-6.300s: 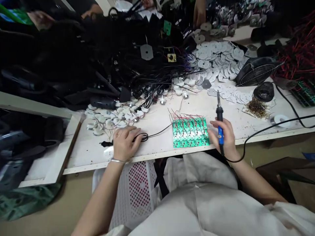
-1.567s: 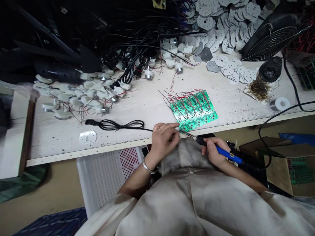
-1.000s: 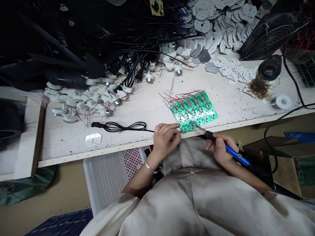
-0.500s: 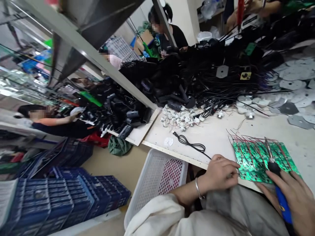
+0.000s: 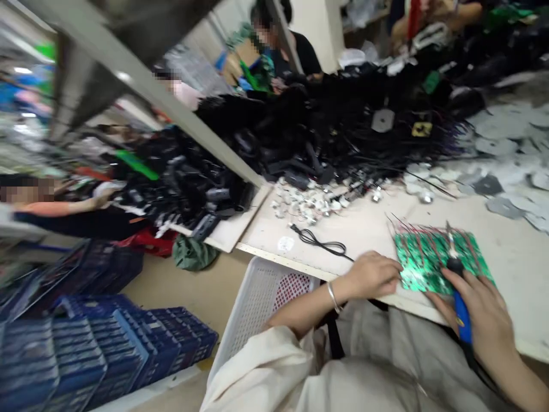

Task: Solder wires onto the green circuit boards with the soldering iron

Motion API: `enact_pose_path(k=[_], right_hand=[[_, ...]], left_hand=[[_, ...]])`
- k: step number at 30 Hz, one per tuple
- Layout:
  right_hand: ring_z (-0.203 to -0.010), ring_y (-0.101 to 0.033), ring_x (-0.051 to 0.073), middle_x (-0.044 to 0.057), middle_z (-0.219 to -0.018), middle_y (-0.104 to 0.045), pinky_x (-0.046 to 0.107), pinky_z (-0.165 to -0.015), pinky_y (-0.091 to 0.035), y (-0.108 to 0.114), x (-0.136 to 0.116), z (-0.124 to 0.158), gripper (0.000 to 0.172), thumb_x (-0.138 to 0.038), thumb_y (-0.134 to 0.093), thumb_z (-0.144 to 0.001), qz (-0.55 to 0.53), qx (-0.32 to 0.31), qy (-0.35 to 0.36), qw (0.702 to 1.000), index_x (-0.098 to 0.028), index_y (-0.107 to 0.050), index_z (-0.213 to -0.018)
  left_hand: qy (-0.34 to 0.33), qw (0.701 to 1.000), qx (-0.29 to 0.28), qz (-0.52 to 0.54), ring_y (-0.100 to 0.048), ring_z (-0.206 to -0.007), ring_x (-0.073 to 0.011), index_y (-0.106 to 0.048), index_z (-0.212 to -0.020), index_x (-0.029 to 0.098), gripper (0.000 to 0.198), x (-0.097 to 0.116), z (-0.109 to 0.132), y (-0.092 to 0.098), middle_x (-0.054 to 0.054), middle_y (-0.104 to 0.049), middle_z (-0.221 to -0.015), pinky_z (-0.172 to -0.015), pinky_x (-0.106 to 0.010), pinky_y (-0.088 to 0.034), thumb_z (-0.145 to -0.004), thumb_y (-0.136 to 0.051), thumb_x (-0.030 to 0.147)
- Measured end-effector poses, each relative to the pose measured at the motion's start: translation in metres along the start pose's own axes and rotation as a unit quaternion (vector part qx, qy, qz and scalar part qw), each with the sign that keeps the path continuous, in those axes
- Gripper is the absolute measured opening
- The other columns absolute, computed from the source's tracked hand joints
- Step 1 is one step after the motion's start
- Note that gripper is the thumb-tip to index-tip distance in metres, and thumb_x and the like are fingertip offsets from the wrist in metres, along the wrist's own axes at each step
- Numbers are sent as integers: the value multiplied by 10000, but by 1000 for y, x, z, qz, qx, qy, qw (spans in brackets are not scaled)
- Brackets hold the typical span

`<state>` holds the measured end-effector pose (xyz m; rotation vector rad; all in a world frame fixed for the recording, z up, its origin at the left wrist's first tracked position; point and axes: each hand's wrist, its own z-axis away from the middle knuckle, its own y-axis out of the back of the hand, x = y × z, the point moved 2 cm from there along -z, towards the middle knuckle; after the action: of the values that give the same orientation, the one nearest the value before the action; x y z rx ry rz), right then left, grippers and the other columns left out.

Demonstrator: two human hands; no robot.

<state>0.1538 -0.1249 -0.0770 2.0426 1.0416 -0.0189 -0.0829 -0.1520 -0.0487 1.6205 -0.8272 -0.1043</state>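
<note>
A green circuit board panel [image 5: 422, 274] with thin red and black wires lies at the front edge of the bench. My left hand [image 5: 375, 276], a silver bangle on its wrist, has its fingers curled closed on the panel's near left corner. In my right hand [image 5: 480, 306] is a soldering iron [image 5: 462, 315], gripped by its blue handle. Its metal tip points away from me over the panel; whether it touches a joint cannot be made out. To the left of the panel, a coiled black cable [image 5: 319, 241] lies near a small white disc [image 5: 285, 244].
White parts with wires [image 5: 306, 200] are heaped beyond the cable, before a dark pile of housings and cords [image 5: 343, 126]. Grey plates [image 5: 497, 143] lie far right. A white basket [image 5: 244, 320] and blue crates [image 5: 128, 343] stand below, left. Other people sit across and further left.
The whole view has shifted, so the bench and its things appear further left and slightly higher. Both hands keep their holds on the panel and soldering iron.
</note>
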Motion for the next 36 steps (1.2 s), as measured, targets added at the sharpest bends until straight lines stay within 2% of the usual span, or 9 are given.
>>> enact_pose_path(k=[3,10,15,19,22,25,27,30,36], right_hand=[[-1035,-716,301,111,-1168,-716,506,-1013,-532,3,-9,-5,503,-474,-658,-905,-1,-29,-8,1000,-312,-568,-1373],[-1204,-634,252,114,-1277,-654,484,-1124,-459,6,-13,-15,421,-399,-615,-958,18,-85,-17,996,-240,-552,-1343],[-1220,-627,251,108,-1272,-657,497,-1136,-443,8,-15,-15,387,-416,-581,-975,7,-101,-31,994,-246,-569,-1323],[-1272,-601,264,114,-1243,-676,502,-1112,-465,9,-14,-18,342,-400,-588,-975,-9,-90,-26,996,-230,-602,-1271],[-1113,-687,230,73,-1078,-733,475,-1054,-520,23,-18,-17,279,-344,-581,-978,-57,-21,-11,998,-242,-619,-1235],[-829,-732,189,46,-911,-750,440,-942,-587,45,-28,-11,361,-380,-527,-1002,-140,38,13,989,-231,-577,-1326],[-758,-730,191,50,-860,-750,407,-844,-624,57,-37,-4,406,-412,-493,-1013,-179,40,5,983,-210,-563,-1358],[-701,-729,183,19,-759,-734,322,-711,-643,66,-52,5,312,-294,-563,-976,-197,34,-37,979,-203,-612,-1271],[-648,-722,164,-30,-741,-746,286,-638,-644,54,-68,13,208,-197,-584,-943,-189,34,-65,979,-262,-624,-1136]], left_hand=[[-11,1000,7,28,-733,-981,-152,-688,-909,208,119,-4,-3,9,-48,-784,-1057,-844,-300,-506,-916,-571,233],[-26,986,120,115,-735,-917,-156,-695,-961,203,68,-8,-6,11,-57,-778,-996,-817,-296,-547,-947,-646,248],[25,983,88,157,-715,-901,-163,-653,-925,191,76,6,-4,16,-57,-754,-924,-788,-303,-568,-962,-588,207],[24,987,87,133,-690,-988,-188,-601,-811,187,99,6,-11,21,-96,-733,-1053,-849,-340,-565,-909,-608,184],[-5,988,53,142,-702,-1007,-187,-583,-783,185,110,0,-19,22,-100,-737,-1088,-846,-330,-568,-888,-606,159],[-4,985,22,169,-715,-1001,-179,-585,-784,182,107,-6,-22,21,-104,-741,-1084,-834,-308,-580,-884,-591,143],[2,984,14,180,-714,-1012,-180,-585,-783,179,107,-7,-22,20,-114,-734,-1110,-843,-305,-585,-883,-589,141],[7,984,13,176,-709,-1020,-175,-590,-780,177,112,-5,-22,20,-112,-727,-1121,-864,-307,-585,-887,-587,144],[10,987,15,162,-703,-1020,-170,-604,-785,175,105,-4,-23,18,-100,-725,-1103,-861,-303,-587,-885,-586,148]])
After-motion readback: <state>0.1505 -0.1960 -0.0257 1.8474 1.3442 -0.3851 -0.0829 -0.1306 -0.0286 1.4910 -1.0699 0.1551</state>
